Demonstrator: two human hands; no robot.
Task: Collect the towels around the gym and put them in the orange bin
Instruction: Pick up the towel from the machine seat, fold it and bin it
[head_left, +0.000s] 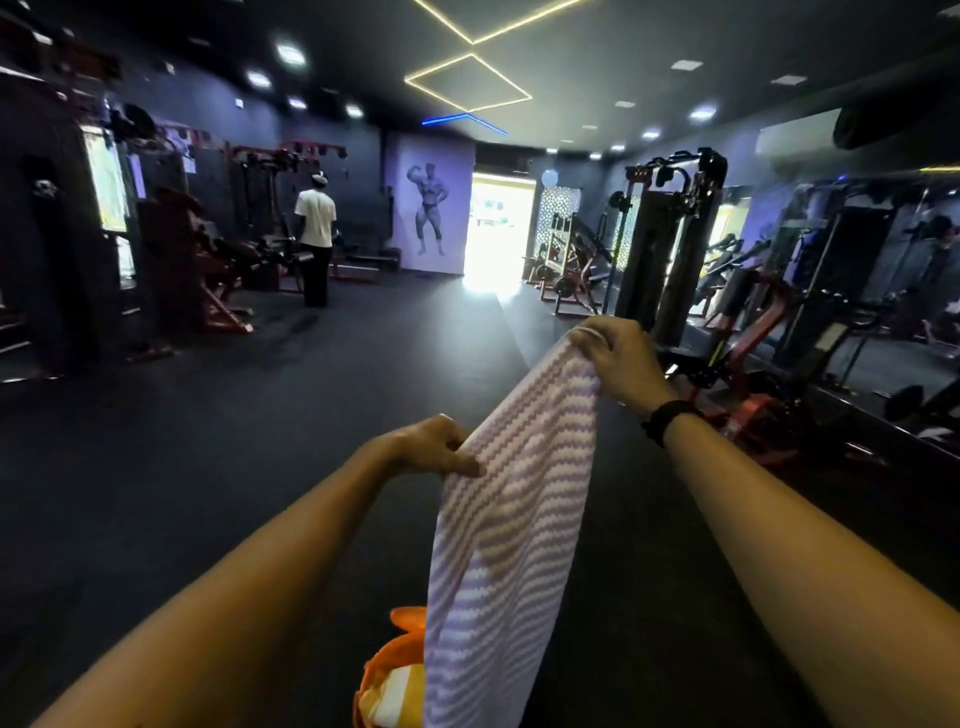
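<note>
1. Presently, head view: the left hand (434, 447) pinches one upper edge of a striped towel (511, 519), fingers curled onto the cloth.
2. The right hand (618, 358), set higher and further forward, grips the opposite top corner — a dark wristband (670, 421) sits on that wrist.
3. The towel hangs spread between both hands, its lower end dropping in front of the orange bin (387, 670) at the bottom edge.
4. A yellow-and-white towel (392, 693) already lies inside the bin.
5. Judgement: the step in hand is depositing this towel; the next move calls for lowering or bunching the cloth over the bin's opening, then releasing both grips.
6. Surroundings — gym machines (670, 239) on dark flooring, and a person in a white shirt (315, 218) well apart at left.
</note>
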